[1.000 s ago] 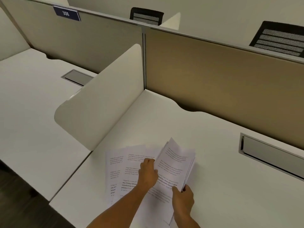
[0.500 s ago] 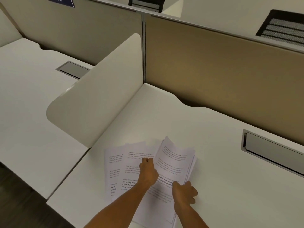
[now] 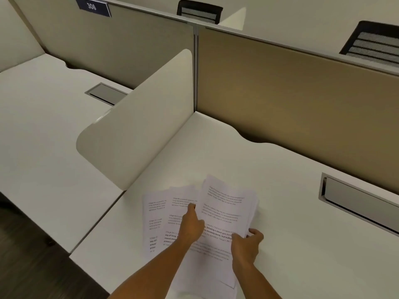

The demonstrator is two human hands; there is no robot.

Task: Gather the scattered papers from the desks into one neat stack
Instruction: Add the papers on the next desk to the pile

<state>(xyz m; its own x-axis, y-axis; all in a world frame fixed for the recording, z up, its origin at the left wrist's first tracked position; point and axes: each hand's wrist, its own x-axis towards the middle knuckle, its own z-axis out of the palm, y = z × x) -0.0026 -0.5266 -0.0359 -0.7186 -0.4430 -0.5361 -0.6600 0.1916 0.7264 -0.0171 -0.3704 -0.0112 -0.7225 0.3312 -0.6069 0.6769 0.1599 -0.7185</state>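
A thick stack of printed white papers (image 3: 226, 210) lies tilted on the near white desk (image 3: 291, 223). My right hand (image 3: 247, 244) grips the stack's right edge, thumb on top. Two more printed sheets (image 3: 159, 214) lie fanned out to the stack's left, partly under it. My left hand (image 3: 191, 225) presses its closed fingers on these sheets at the stack's left edge. Both forearms hide the lower parts of the papers.
A white curved divider (image 3: 138, 130) separates this desk from the left desk (image 3: 38, 137). Tan partition panels (image 3: 291, 93) stand behind. Grey cable hatches (image 3: 358, 201) (image 3: 106, 92) are set into both desks. Chair backs (image 3: 199, 10) show beyond. Dark floor lies lower left.
My right hand slid from the stack's lower edge to its right edge. The left hand stays on the loose sheets. The camera view shifted slightly.
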